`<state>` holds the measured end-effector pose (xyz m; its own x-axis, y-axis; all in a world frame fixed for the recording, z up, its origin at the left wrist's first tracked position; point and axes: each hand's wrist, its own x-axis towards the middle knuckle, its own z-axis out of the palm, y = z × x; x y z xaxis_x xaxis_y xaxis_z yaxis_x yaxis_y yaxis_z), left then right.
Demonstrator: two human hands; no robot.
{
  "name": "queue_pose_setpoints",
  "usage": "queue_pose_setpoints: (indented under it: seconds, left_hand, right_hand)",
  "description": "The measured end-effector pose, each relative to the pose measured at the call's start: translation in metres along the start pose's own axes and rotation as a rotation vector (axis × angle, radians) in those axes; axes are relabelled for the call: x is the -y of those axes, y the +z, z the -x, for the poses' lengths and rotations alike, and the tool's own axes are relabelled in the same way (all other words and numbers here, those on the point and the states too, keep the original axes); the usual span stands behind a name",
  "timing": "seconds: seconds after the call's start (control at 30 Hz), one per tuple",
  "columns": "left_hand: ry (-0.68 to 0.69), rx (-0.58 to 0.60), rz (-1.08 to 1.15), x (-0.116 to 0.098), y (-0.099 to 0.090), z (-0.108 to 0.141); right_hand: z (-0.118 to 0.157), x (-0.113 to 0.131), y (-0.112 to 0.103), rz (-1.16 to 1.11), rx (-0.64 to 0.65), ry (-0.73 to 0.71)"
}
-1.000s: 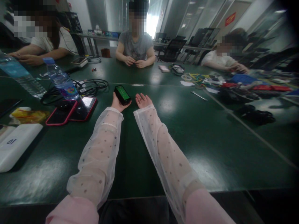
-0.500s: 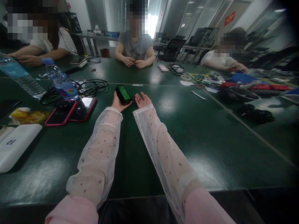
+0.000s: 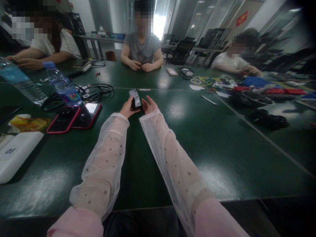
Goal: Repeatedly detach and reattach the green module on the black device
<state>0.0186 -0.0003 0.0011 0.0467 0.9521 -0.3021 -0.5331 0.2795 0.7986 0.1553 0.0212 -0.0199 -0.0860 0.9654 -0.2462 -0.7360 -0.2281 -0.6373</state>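
A small black box-shaped device point(image 3: 136, 100) stands tilted over the green table, its pale, shiny side facing me. A thin strip of green shows along its right edge; I cannot make out its exact kind. My left hand point(image 3: 128, 108) grips it from the left, thumb on the near side. Close to its right edge is my right hand point(image 3: 149, 106), fingers stretched out and holding nothing. Whether those fingertips touch the device cannot be seen. Sheer dotted sleeves cover both forearms.
Left on the table point(image 3: 138, 158) lie two red-edged phones point(image 3: 63, 120), a white power bank point(image 3: 21, 156), black cables point(image 3: 98, 89) and bottles point(image 3: 61, 84). A wrench point(image 3: 209, 100) and a heap of cables point(image 3: 209, 82) lie right. Three people sit around the far side.
My left hand has turned the device, so its green face has swung away to the right and a pale side shows. My right hand's fingers have come nearer to it.
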Motion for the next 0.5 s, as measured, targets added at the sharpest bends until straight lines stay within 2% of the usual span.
queue_pose_setpoints:
  seconds: [0.13,0.27,0.4,0.5]
  left_hand:
    - [0.105,0.011,-0.124,0.006,0.005,0.003]
    - [0.185,-0.028,-0.21,0.013,0.009,-0.001]
    - [0.239,-0.065,-0.304,0.019,0.011,-0.008]
    - [0.261,-0.081,-0.292,0.021,0.013,-0.011]
  right_hand:
    - [-0.001,-0.003,0.008,0.049,-0.021,-0.001]
    - [-0.002,-0.005,0.007,0.026,-0.051,-0.038]
    - [-0.002,-0.007,0.005,-0.04,-0.021,-0.068]
    - [0.004,-0.007,0.008,-0.064,-0.035,-0.107]
